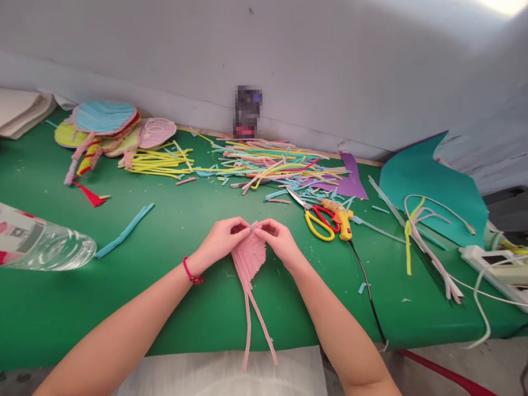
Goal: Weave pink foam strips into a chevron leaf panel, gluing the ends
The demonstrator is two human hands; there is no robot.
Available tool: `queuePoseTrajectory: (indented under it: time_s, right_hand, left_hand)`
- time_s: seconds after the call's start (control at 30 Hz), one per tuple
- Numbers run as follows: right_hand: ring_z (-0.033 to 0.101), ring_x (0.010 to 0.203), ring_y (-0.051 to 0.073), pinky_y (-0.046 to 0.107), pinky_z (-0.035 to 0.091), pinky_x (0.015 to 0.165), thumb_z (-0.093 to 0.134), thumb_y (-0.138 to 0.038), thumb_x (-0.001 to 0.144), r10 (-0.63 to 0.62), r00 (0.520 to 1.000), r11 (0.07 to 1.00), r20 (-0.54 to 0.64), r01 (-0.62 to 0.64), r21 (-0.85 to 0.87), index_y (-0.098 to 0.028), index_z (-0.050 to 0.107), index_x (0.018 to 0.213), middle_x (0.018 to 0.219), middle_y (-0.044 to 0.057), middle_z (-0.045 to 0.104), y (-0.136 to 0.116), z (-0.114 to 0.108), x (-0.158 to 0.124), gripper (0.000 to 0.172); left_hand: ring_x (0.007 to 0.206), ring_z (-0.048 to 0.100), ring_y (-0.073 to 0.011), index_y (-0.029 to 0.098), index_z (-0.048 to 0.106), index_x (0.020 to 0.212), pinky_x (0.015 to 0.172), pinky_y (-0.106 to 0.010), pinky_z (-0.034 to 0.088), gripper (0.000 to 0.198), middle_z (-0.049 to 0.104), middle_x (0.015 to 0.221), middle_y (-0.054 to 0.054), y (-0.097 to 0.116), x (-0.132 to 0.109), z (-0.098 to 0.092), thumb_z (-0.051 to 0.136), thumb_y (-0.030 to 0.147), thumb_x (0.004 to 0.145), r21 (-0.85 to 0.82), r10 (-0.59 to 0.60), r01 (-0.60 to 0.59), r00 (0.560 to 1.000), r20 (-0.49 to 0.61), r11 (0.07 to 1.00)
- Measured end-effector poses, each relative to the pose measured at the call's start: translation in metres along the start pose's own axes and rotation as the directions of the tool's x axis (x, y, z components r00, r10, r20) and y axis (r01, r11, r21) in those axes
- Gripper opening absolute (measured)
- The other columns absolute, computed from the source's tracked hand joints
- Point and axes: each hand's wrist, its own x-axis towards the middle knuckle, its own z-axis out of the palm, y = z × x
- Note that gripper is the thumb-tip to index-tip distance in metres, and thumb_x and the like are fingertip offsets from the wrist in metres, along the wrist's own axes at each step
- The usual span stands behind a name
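Note:
A pink piece (250, 259) made of fuzzy strips laid side by side in a leaf-like shape hangs between my hands, with two long strips trailing down past the table's front edge. My left hand (225, 237), a red bracelet at its wrist, pinches the top of the piece from the left. From the right, my right hand (277, 237) pinches the same top end between thumb and fingers. The fingertips of both hands nearly meet there.
On the green table (185, 316) lie scissors (319, 219), a yellow glue gun (345, 221), a heap of coloured strips (275, 163), decorated fans (107, 118), a blue strip bundle (124, 230), a water bottle (35, 238), teal sheet (428, 186) and power strip (500, 276). A cord crosses right.

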Motion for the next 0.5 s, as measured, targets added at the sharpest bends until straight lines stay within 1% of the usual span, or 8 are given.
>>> queuePoseTrajectory:
  time_s: [0.13, 0.2, 0.33, 0.4, 0.5]
  right_hand:
    - [0.054, 0.076, 0.016, 0.028, 0.043, 0.071, 0.069, -0.039, 0.067, -0.011, 1.000, 1.000, -0.015, 0.011, 0.000, -0.020, 0.061, 0.075, 0.077, -0.001, 0.061, -0.0002, 0.0009, 0.0012, 0.023]
    - [0.054, 0.076, 0.016, 0.028, 0.042, 0.071, 0.068, -0.040, 0.067, -0.019, 0.999, 1.000, -0.030, 0.018, -0.009, -0.020, 0.061, 0.075, 0.077, -0.001, 0.061, -0.0008, 0.0000, 0.0017, 0.023]
    - [0.055, 0.077, 0.016, 0.029, 0.043, 0.075, 0.067, -0.041, 0.067, -0.039, 0.997, 0.999, -0.061, 0.038, -0.028, -0.020, 0.061, 0.075, 0.077, -0.001, 0.063, -0.0014, -0.0030, 0.0028, 0.023]
    - [0.055, 0.076, 0.016, 0.029, 0.043, 0.074, 0.067, -0.041, 0.067, -0.047, 0.996, 0.998, -0.071, 0.044, -0.036, -0.020, 0.062, 0.074, 0.076, -0.001, 0.063, -0.0012, -0.0046, 0.0035, 0.023]
    - [0.055, 0.074, 0.016, 0.029, 0.044, 0.071, 0.067, -0.041, 0.067, -0.056, 0.995, 0.997, -0.080, 0.052, -0.048, -0.020, 0.063, 0.075, 0.075, -0.001, 0.063, -0.0010, -0.0071, 0.0043, 0.023]
  left_hand:
    - [0.076, 0.061, -0.0174, 0.019, 0.064, 0.081, 0.068, -0.026, 0.045, 0.025, 0.069, 0.083, -0.001, 0.0010, -0.0006, 0.0000, 0.051, 0.040, 0.084, 0.008, 0.001, -0.001, 1.000, 0.001, 1.000]
    - [0.079, 0.061, -0.0179, 0.019, 0.064, 0.084, 0.070, -0.027, 0.046, 0.027, 0.069, 0.087, -0.002, -0.0001, -0.0006, 0.0005, 0.049, 0.042, 0.085, -0.005, 0.001, 0.000, 1.000, 0.010, 1.000]
    - [0.084, 0.062, -0.0192, 0.019, 0.064, 0.093, 0.070, -0.028, 0.047, 0.032, 0.069, 0.095, -0.004, -0.0027, -0.0010, 0.0020, 0.054, 0.047, 0.081, -0.112, -0.032, 0.045, 0.992, 0.120, 0.993]
    - [0.080, 0.062, -0.0190, 0.018, 0.064, 0.090, 0.067, -0.028, 0.046, 0.034, 0.068, 0.090, -0.004, -0.0030, -0.0014, 0.0017, 0.056, 0.049, 0.079, -0.126, -0.040, 0.058, 0.989, 0.142, 0.990]
    - [0.075, 0.060, -0.0177, 0.018, 0.063, 0.084, 0.063, -0.027, 0.044, 0.033, 0.067, 0.083, -0.003, -0.0020, -0.0017, -0.0005, 0.054, 0.050, 0.079, -0.100, -0.035, 0.048, 0.991, 0.126, 0.994]
